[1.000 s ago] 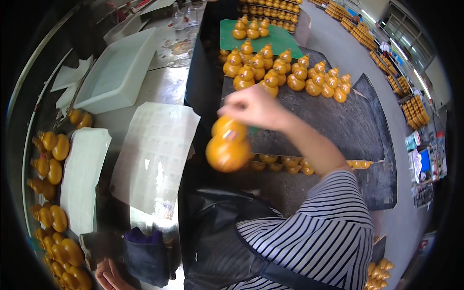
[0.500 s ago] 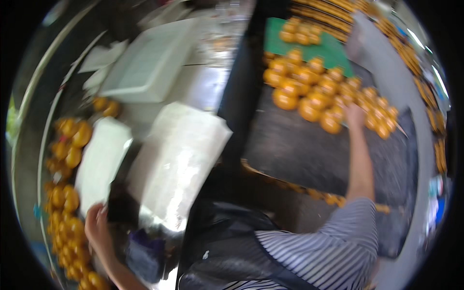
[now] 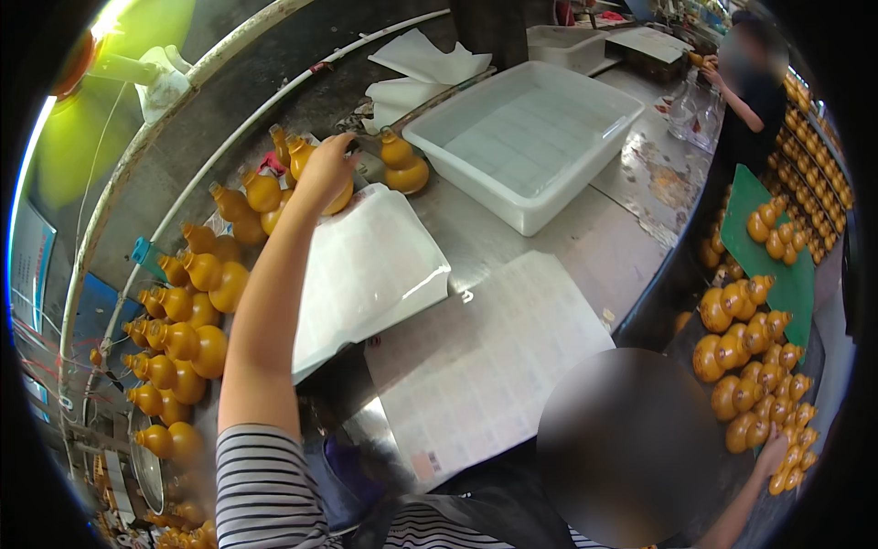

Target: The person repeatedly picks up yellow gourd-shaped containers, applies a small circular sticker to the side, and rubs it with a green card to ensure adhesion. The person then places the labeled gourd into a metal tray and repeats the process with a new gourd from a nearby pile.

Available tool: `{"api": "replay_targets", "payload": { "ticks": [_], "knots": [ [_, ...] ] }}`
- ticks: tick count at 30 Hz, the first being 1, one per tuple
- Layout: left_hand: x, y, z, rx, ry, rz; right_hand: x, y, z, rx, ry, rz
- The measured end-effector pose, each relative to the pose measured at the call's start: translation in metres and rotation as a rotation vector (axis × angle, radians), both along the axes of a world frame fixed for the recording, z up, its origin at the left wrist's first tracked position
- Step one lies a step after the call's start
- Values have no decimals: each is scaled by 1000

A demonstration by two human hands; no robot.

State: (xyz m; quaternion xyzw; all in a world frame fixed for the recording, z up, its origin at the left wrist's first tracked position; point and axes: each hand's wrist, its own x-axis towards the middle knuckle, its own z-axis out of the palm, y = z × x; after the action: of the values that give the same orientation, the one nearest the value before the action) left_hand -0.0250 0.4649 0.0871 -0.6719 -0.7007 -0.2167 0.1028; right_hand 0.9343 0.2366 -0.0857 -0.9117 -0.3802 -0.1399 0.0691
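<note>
The fingers of the left hand point(image 3: 326, 169) bend down together over the top of an amber gourd-shaped bottle point(image 3: 342, 196); the hand hides its neck, so I cannot tell whether they are clamped on it or only resting there. The bottle sits right under them, its lower bulb showing just past the wrist, to the left of the white tub point(image 3: 476, 194). Its glossy skin looks hard and probably slippery, perhaps brittle if knocked, and if hollow it should be fairly light (a guess from its look alone). The pinched waist between the bulbs, or the neck above, seems the surest hold, since the round belly could slide out of a grasp. Another bottle point(image 3: 405, 174) is just beside the tub's left corner, and a crowd of bottles point(image 3: 197, 343) gathers farther left of the tub. Well off to the tub's right, the right hand point(image 3: 774, 450) meets a bottle cluster point(image 3: 748, 393), how tightly I cannot tell.
</note>
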Motion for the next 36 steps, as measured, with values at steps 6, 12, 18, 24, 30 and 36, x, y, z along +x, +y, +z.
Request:
{"api": "replay_targets", "payload": {
  "ticks": [6, 12, 18, 24, 30, 36],
  "knots": [
    [-21, 118, -55, -70, -24, 75, 17, 6, 15, 323, -113, -83],
    [-12, 142, -89, -34, -17, 181, -17, 24, 28, 467, -99, 157],
    [5, 115, -77, 171, -173, 172, -163, 101, 39, 620, 114, 483],
    [0, 91, -27, 330, 12, 170, -203, 117, 56, 761, 222, 586],
    [27, 3, 61, 644, -28, 8, -249, 151, 69, 768, 391, 900],
    [7, -245, 124, 572, -340, 37, -468, 108, 125, 743, 764, 1102]
  ]
}}
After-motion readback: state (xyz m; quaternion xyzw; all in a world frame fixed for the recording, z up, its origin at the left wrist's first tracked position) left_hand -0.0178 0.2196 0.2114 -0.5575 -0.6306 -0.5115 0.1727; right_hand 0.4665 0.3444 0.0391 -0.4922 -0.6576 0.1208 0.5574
